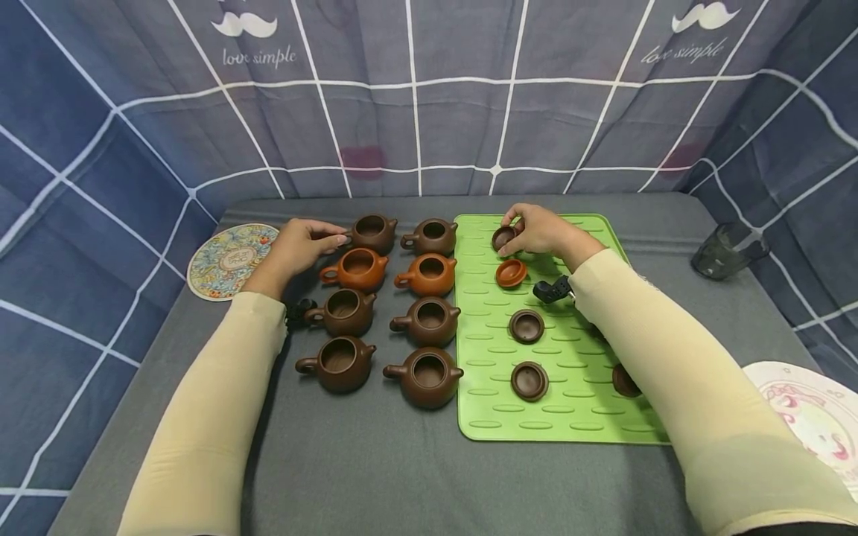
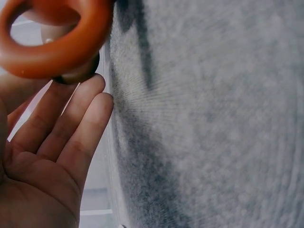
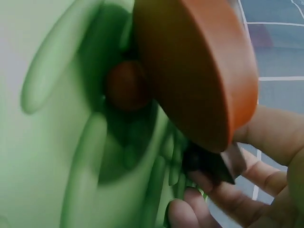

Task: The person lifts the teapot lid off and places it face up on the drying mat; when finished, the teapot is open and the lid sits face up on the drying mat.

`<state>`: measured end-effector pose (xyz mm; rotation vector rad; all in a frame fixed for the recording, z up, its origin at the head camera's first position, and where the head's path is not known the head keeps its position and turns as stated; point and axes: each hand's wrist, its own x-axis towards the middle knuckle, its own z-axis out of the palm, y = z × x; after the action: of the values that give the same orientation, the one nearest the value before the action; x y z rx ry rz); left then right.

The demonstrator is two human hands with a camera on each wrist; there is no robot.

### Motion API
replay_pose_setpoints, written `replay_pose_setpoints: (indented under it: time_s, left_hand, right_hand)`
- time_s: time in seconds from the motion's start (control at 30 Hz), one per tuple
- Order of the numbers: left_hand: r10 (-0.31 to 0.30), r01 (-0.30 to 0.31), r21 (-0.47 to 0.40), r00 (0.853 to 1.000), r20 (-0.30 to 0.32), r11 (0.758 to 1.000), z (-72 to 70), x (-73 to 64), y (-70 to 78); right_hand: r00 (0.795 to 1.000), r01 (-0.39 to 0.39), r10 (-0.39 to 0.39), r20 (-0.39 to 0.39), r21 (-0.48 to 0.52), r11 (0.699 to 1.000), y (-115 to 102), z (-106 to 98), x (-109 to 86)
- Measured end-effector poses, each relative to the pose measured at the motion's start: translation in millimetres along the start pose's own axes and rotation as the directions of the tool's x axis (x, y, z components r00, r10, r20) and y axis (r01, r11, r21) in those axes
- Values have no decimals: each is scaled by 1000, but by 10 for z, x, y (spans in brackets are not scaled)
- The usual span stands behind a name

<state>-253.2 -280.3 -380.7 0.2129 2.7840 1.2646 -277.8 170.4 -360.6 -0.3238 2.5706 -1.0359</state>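
My left hand (image 1: pixel 302 246) is at the handle of the back-left brown teapot (image 1: pixel 374 232), its thumb and fingertips pinching there. In the left wrist view an orange teapot (image 2: pixel 57 61) shows its handle close up, covering part of the grip. On the green mat (image 1: pixel 485 409), my right hand (image 1: pixel 539 231) pinches a small brown teapot lid (image 1: pixel 503 237) by its edge. Just in front lies an orange lid (image 1: pixel 511 274), upside down; its knob points down to the mat in the right wrist view. Lidless brown and orange teapots stand in two columns, spouts to the right.
More brown lids (image 1: pixel 526 327) lie on the mat, one partly behind the right sleeve (image 1: pixel 670 357). A patterned round mat (image 1: pixel 231 260) is at the left, a dark glass (image 1: pixel 724 253) lies tilted at the right, and a white plate (image 1: pixel 811 417) is nearer. Checked cloth (image 1: pixel 456 126) hangs behind.
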Motion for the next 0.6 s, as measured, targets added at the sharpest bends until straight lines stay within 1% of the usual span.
replay_pose_setpoints:
  time_s: [0.13,0.27,0.37,0.47,0.6]
  left_hand:
    - [4,-4,6,1000,-6,1000,7,3,-1]
    - [3,-3,6,1000,-2,1000,17,3,-1]
    - [5,-5,-2,1000,9,1000,23,-3,-12]
    - [13,-13,2,1000,6,1000,9,-20,-27]
    - [38,-37,50,999,-17,998,-73,-83,2]
  right_hand:
    - [1000,4,-4,-7,-53,999,-5,-4,-1]
    - [1000,1,2,26,-87,996,-46,-47,-37]
    - [999,10,-4,50,-114,993,-85,-107,-102]
    - [998,32,-25,53,-133,991,-129,-192,-187]
    - [997,54,-45,56,-176,983,-208,-360,-363]
